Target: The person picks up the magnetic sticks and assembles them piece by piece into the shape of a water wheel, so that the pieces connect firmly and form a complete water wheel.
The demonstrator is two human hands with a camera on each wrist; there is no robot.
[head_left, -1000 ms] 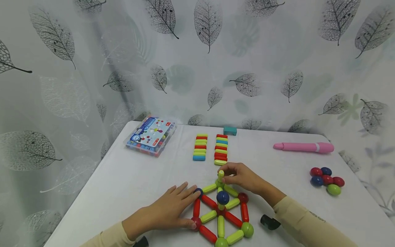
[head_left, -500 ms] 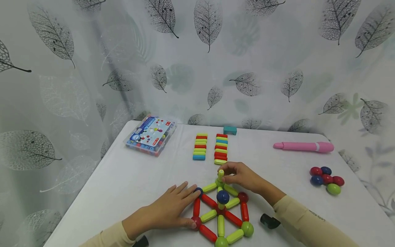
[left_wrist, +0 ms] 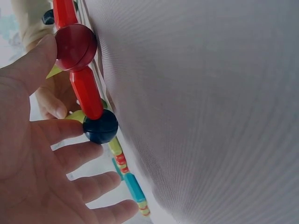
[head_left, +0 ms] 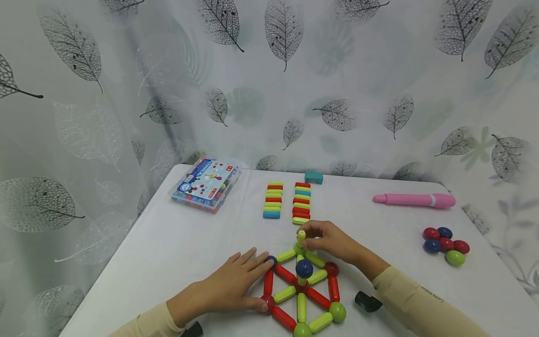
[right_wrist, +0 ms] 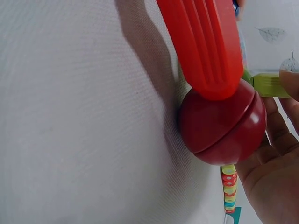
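A wheel-like frame of red and yellow-green rods joined by coloured balls lies flat on the table. From its middle rises a short upright topped by a blue ball [head_left: 304,269]. At the far corner, a yellow-green rod [head_left: 301,238] stands on a green ball, pinched by my right hand [head_left: 330,241]. My left hand [head_left: 233,286] lies spread along the frame's left side. Its thumb touches a red ball [left_wrist: 76,46] and its index finger a dark blue ball [left_wrist: 101,126]. Close up in the right wrist view, another red ball [right_wrist: 224,123] joins a red rod [right_wrist: 203,46].
Two rows of loose rods [head_left: 273,200] [head_left: 302,203] lie beyond the frame, near a teal block [head_left: 313,178]. A clear box of parts [head_left: 206,184] stands at the back left. To the right are a pink pen-shaped object [head_left: 412,201] and several loose balls [head_left: 446,245].
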